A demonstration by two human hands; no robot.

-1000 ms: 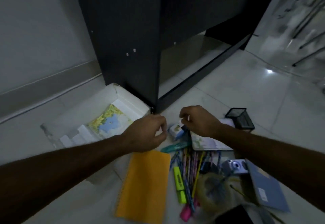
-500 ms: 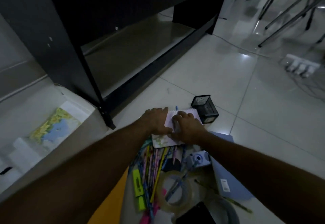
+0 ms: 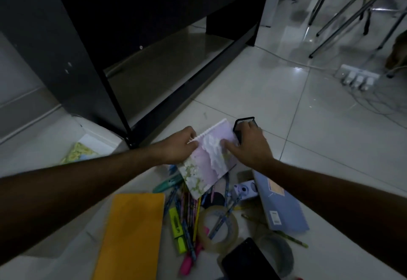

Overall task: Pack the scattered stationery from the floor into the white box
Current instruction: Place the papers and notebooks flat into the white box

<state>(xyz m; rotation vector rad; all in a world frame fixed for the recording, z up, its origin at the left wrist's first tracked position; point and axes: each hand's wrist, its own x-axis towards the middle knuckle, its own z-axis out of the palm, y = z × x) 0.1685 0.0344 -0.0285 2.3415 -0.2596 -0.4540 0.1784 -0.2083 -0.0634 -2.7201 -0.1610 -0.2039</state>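
Floor: I see dim, glossy white tiles (image 3: pixel 253 94) beside a black cabinet (image 3: pixel 92 44).
Notebook: the spiral notebook (image 3: pixel 207 158) with the pale pink cover sits tilted over the pen pile (image 3: pixel 187 213).
Left hand (image 3: pixel 178 147): fingers curled on the spiral edge.
Right hand (image 3: pixel 248 145): fingers spread, pressing the cover's right side.
White box (image 3: pixel 99 132): lies to the left, well apart.
Handling: I judge it light, fairly stiff and unbreakable; best gripped along the coil edge.
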